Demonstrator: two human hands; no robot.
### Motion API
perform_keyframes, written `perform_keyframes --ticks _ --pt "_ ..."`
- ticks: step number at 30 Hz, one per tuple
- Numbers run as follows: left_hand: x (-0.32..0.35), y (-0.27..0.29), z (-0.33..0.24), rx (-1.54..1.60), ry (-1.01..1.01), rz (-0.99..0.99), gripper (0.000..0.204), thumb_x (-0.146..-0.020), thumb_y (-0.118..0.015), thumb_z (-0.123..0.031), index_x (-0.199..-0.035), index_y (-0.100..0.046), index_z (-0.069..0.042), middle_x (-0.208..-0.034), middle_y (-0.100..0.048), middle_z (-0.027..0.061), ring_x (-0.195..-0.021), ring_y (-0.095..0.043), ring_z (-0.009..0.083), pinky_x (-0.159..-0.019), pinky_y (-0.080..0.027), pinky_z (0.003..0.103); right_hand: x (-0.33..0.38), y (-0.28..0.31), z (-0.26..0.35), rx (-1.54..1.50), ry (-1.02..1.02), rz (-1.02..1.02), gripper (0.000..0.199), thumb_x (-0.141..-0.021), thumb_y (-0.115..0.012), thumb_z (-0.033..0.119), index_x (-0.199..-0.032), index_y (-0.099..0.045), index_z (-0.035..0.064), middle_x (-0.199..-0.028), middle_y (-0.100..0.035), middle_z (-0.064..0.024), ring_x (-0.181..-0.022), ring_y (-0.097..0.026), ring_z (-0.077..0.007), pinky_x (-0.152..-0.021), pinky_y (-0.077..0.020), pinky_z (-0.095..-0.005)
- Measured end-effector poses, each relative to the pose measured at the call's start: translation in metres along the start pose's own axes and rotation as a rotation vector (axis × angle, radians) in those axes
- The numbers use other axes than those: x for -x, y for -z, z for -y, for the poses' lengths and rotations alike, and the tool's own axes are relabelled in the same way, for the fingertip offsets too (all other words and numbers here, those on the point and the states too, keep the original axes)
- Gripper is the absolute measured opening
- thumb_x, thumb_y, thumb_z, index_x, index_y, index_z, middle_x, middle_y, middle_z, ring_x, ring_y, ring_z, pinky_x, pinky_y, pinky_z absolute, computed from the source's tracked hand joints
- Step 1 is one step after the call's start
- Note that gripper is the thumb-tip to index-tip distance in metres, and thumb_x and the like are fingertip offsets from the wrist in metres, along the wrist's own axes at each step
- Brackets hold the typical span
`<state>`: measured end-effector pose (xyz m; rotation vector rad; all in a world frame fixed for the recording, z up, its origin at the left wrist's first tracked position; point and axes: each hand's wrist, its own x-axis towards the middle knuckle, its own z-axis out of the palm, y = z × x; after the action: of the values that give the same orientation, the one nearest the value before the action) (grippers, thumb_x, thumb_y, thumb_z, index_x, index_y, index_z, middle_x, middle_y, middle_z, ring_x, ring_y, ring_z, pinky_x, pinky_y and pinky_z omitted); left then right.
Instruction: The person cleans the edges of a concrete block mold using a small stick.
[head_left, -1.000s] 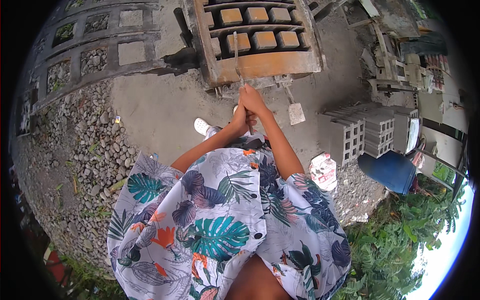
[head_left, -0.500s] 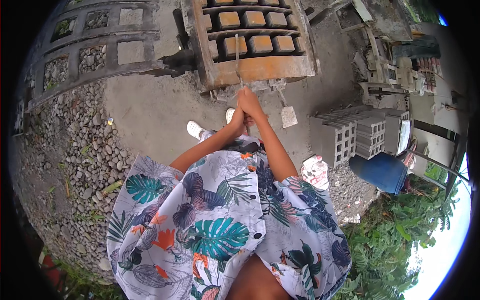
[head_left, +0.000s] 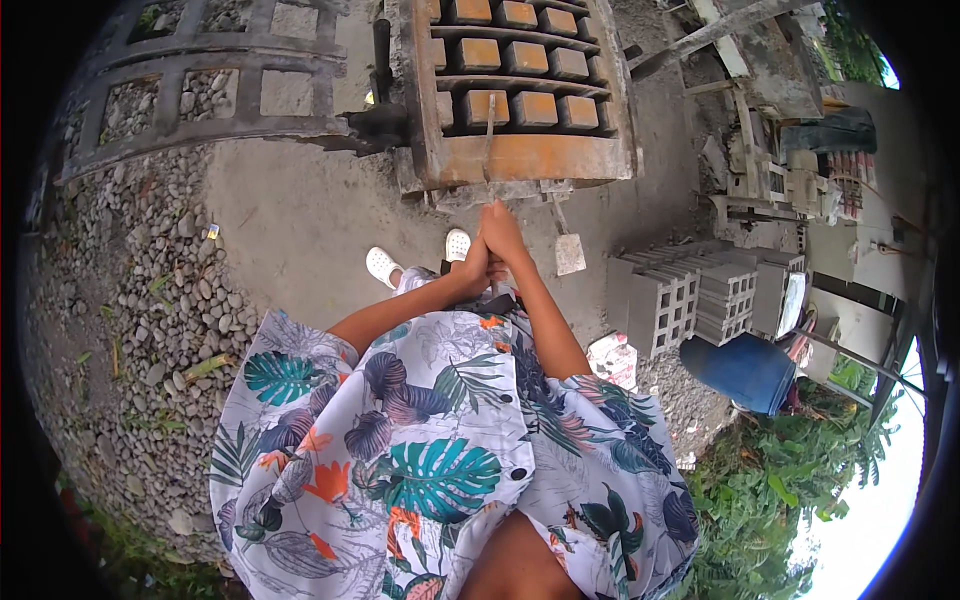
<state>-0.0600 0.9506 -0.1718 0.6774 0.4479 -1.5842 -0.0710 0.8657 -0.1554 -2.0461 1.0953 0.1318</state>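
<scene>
Both my hands are closed, close together in front of my body, around a long thin rod (head_left: 490, 140). My right hand (head_left: 503, 235) is the farther one, and my left hand (head_left: 472, 270) is just below it, partly overlapped. The rod runs away from me over the front rim of a rusty metal block mould (head_left: 530, 158). Its far tip shows against one of the mould's orange-and-grey square cores (head_left: 487, 108). Whether the tip touches the core cannot be told. The rod's near end is mostly hidden by my hands.
A flat-bladed tool (head_left: 569, 253) hangs at the mould's front. Stacked hollow concrete blocks (head_left: 675, 305) stand at right, near a blue barrel (head_left: 742, 372). Loose stones (head_left: 190, 320) cover the left ground, below a concrete grid (head_left: 200, 140). A dark bar (head_left: 380, 125) juts from the mould's left.
The view has shifted, so the mould and blocks sit slightly lower in the picture. My hands keep their closed hold on the rod, which still reaches over the mould's rim.
</scene>
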Motion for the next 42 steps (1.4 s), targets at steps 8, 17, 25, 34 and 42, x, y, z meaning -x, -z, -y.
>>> perform_keyframes --ticks 8,17,25,34,42 --pt "-0.007 0.014 -0.006 -0.050 0.001 -0.039 0.048 -0.087 -0.031 -0.052 -0.066 -0.051 -0.013 -0.047 -0.045 -0.0022 -0.034 -0.040 0.0115 -0.032 -0.031 0.024 -0.008 -0.015 -0.004 -0.081 -0.011 -0.067 0.039 -0.088 -0.034 0.030 -0.092 -0.050 -0.0048 -0.090 -0.055 -0.0299 -0.090 -0.051 -0.0461 -0.077 -0.0388 -0.0500" --pt "0.004 0.008 -0.006 -0.045 0.110 0.074 0.046 -0.088 -0.030 -0.054 -0.058 -0.034 -0.019 -0.048 -0.024 -0.0079 -0.041 -0.021 0.0072 -0.041 -0.018 0.024 0.003 -0.004 -0.003 0.072 -0.087 -0.028 0.038 -0.088 -0.033 0.031 -0.090 -0.051 -0.0026 -0.089 -0.057 -0.0300 -0.089 -0.053 -0.0458 -0.077 -0.0390 -0.0508" --pt "-0.002 0.006 -0.009 0.010 0.132 0.146 0.040 -0.088 -0.034 -0.045 -0.058 -0.036 -0.019 -0.049 -0.025 -0.0078 -0.043 -0.024 0.0072 -0.044 -0.020 0.025 -0.001 0.002 0.004 0.182 -0.081 -0.021 0.039 -0.087 -0.034 0.031 -0.090 -0.053 -0.0032 -0.090 -0.057 -0.0300 -0.089 -0.054 -0.0449 -0.076 -0.0409 -0.0507" --pt "-0.007 0.006 -0.017 -0.004 0.135 0.144 0.037 -0.088 -0.033 -0.042 -0.060 -0.035 -0.018 -0.050 -0.026 -0.0074 -0.044 -0.026 0.0069 -0.046 -0.023 0.025 -0.013 0.003 0.002 0.165 -0.040 -0.029 0.038 -0.088 -0.033 0.030 -0.094 -0.052 -0.0030 -0.089 -0.057 -0.0290 -0.088 -0.054 -0.0445 -0.076 -0.0407 -0.0508" --pt "-0.010 0.019 0.001 -0.063 0.148 0.099 0.044 -0.087 -0.031 -0.051 -0.058 -0.035 -0.018 -0.050 -0.025 -0.0052 -0.045 -0.026 0.0106 -0.047 -0.024 0.027 0.005 -0.002 -0.007 0.105 -0.038 0.004 0.037 -0.088 -0.034 0.029 -0.091 -0.052 -0.0038 -0.089 -0.056 -0.0301 -0.087 -0.054 -0.0453 -0.076 -0.0398 -0.0511"
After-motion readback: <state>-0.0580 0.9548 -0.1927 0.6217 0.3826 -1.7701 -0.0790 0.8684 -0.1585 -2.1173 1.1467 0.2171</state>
